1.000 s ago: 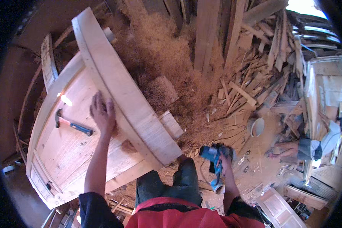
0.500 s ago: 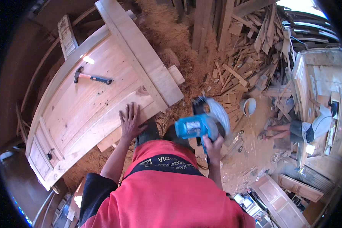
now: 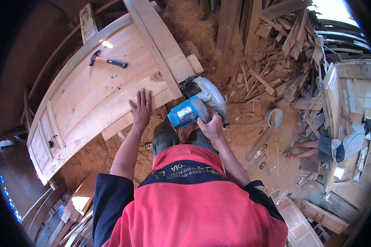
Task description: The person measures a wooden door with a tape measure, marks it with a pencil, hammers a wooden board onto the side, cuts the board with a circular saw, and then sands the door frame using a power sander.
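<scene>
Saw (image 3: 198, 108), blue body, grey blade guard, sits at the door's (image 3: 90, 94) lower edge beside a long plank (image 3: 160, 41). Right hand (image 3: 210, 127) is wrapped around its handle. Left hand (image 3: 142, 108) lies flat, fingers spread, on the door. Hammer (image 3: 107, 61) rests on the panel. Sawdust (image 3: 193, 24) and offcuts (image 3: 276, 70) cover the floor.

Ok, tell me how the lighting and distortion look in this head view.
Head view: strong fisheye bend, black rim all round; daylight blows out the top right corner; a bright glare spot on the wooden door panel near the hammer; the left side falls into deep shadow; centre is sharp.
</scene>
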A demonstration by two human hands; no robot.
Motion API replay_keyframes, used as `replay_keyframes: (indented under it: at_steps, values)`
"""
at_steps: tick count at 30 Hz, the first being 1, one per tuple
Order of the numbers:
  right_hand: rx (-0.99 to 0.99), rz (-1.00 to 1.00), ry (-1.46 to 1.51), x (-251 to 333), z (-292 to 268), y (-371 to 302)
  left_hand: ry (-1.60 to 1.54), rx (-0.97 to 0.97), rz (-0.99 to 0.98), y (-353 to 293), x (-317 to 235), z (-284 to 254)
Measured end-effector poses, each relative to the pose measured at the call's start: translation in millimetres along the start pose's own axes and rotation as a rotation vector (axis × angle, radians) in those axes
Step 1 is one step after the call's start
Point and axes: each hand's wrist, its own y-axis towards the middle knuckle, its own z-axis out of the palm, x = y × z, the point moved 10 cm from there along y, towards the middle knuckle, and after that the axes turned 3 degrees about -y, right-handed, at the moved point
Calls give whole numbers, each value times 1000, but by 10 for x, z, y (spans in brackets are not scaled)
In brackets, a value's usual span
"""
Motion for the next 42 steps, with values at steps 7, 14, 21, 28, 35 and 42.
replay_keyframes:
  at_steps: [7,14,21,28,35,42]
  values:
    - [27,16,11,-128,95,28,32,0,5,70,7,41]
    - [107,-34,102,-37,233,240,14,21,-2,26,7,21]
    - [132,-64,148,11,325,417,57,10,9,50,0,68]
    - [145,-125,163,73,328,467,131,66,17,52,-60,64]
    - [212,-26,131,-55,387,417,45,54,12,55,-61,55]
    - [211,14,133,62,333,438,125,74,12,28,-63,75]
